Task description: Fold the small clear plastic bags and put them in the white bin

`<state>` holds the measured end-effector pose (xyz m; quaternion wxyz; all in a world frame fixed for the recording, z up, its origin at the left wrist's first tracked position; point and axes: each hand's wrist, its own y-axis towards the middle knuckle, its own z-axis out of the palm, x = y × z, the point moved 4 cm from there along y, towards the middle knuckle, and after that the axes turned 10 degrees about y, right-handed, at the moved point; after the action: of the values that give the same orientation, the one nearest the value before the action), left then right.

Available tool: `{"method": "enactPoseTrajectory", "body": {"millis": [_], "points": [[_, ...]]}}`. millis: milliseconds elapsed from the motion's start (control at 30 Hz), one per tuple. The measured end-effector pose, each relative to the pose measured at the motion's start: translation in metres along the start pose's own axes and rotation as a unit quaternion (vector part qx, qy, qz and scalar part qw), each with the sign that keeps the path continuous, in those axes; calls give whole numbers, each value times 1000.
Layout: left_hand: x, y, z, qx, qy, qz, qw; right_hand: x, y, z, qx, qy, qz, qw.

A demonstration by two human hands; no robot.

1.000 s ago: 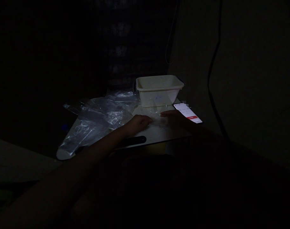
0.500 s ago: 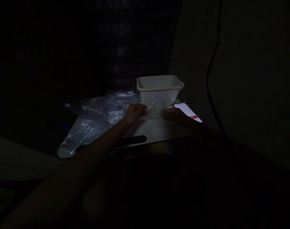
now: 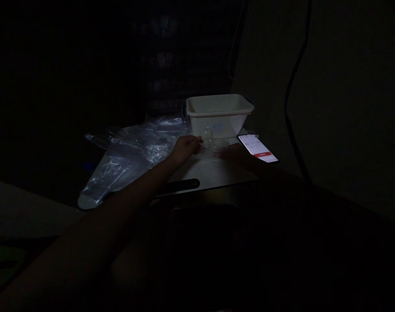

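Note:
The scene is very dark. Between my hands, in front of the white tub (image 3: pixel 200 125), is a clear plastic bag (image 3: pixel 212 149). My left hand (image 3: pixel 186 146) pinches its left side between thumb and fingers. At the bag's right side my right hand (image 3: pixel 234 154) is closed on it, its fingers partly seen through the plastic and dim. A heap of clear plastic bags (image 3: pixel 128 156) lies left of my left hand, spread over the table's left part.
A lit phone (image 3: pixel 257 148) lies on the right of the white table (image 3: pixel 213 173), showing a timer. The table has a dark handle slot (image 3: pixel 181 186) near its front edge. A dark cable (image 3: pixel 290 86) hangs along the wall at right.
The plastic bag between my hands has been lowered and folded somewhat, its shape flatter than before. Both hands stay on it. The view has tilted slightly.

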<state>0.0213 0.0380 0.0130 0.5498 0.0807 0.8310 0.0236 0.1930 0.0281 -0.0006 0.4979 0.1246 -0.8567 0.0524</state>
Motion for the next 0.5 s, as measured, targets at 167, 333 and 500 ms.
{"method": "enactPoseTrajectory", "body": {"millis": [167, 333, 500], "points": [[5, 1, -4, 25, -20, 3, 999, 1, -3, -2, 9, 59, -25, 998], [15, -6, -11, 65, 20, -39, 997, -10, 2, -4, 8, 85, -44, 995], [27, -10, -13, 86, 80, -103, 988, -11, 3, -6, 7, 90, -41, 995]]}}
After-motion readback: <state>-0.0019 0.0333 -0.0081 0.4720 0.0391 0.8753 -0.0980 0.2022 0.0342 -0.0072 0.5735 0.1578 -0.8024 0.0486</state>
